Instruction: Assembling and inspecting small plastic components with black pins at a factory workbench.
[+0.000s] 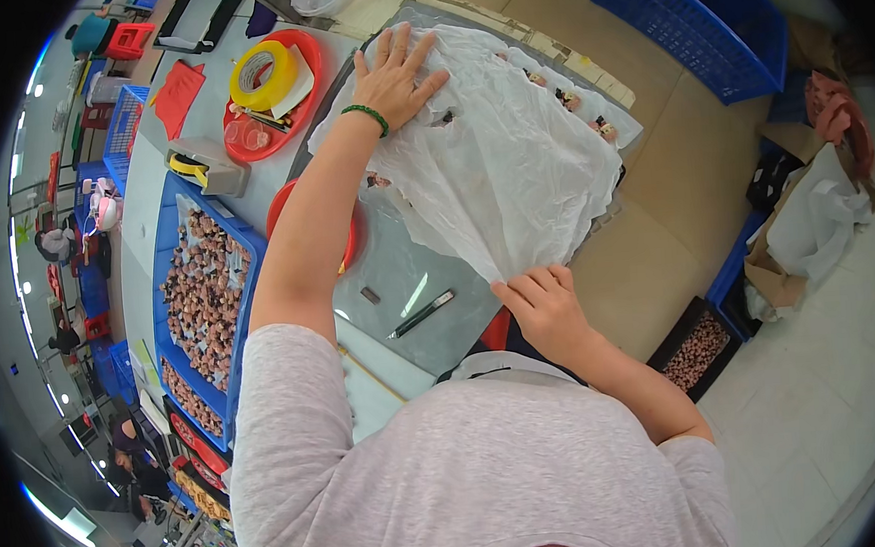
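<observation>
A thin white sheet [511, 159], like tissue or plastic film, lies spread over small items on a grey mat [397, 266] on the table. My left hand [397, 73], with a green bead bracelet on the wrist, presses flat on the sheet's far left corner with fingers spread. My right hand [542, 305] pinches the sheet's near corner at the table edge. Several small pinkish items [565, 95] peek out along the sheet's far edge.
A dark pen [422, 315] lies on the mat. A red tray [276, 93] holds a yellow tape roll [263, 76]. A blue crate [203, 288] of small pinkish parts stands at left, a tape dispenser [207, 167] beside it. Blue baskets [693, 27] and boxes sit on the floor.
</observation>
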Tool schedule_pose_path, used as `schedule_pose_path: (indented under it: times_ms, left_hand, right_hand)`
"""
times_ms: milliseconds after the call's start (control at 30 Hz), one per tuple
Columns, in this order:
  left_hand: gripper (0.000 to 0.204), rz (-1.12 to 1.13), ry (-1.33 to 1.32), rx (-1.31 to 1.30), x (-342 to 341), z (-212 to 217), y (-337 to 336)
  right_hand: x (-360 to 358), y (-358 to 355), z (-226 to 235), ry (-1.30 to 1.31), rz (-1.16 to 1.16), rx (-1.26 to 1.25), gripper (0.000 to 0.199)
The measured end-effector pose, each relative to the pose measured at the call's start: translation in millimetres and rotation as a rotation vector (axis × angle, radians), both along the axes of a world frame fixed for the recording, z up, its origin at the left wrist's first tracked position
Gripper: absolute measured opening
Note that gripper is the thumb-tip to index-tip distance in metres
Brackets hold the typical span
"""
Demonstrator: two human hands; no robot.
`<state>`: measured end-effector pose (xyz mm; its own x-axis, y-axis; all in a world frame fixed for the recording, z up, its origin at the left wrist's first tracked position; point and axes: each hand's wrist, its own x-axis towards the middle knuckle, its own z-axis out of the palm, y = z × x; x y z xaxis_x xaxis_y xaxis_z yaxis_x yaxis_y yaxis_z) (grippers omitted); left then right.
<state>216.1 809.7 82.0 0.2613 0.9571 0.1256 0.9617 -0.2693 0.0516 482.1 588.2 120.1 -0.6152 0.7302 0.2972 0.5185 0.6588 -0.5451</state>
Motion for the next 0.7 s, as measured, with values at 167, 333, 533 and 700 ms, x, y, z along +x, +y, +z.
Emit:
schedule_pose_path:
  times_ms: [167, 333, 533, 700]
  left_hand:
    - [0.063, 0.037, 0.000, 0.108, -3.2, 11.9, -4.1]
    - [0.055, 0.427, -0.286, 0.222, -42.0, 30.8, -44.8]
    - [0.050, 0.866, -0.255, -0.029, -67.9, 26.4, -99.1]
    - [0.034, 0.703, -0.612, 0.017, -76.4, 12.3, -105.1]
  right_hand:
    - [7.2, 25.0, 25.9, 0.129, -0.097, -0.006, 0.028]
    - [41.6, 89.7, 8.2, 0.211, -0.699, -0.030, 0.028]
    - [45.6, 114.4, -9.4, -0.066, -0.877, -0.038, 0.021]
    - [43.7, 119.1, -13.3, 0.074, -0.797, 0.068, 0.016]
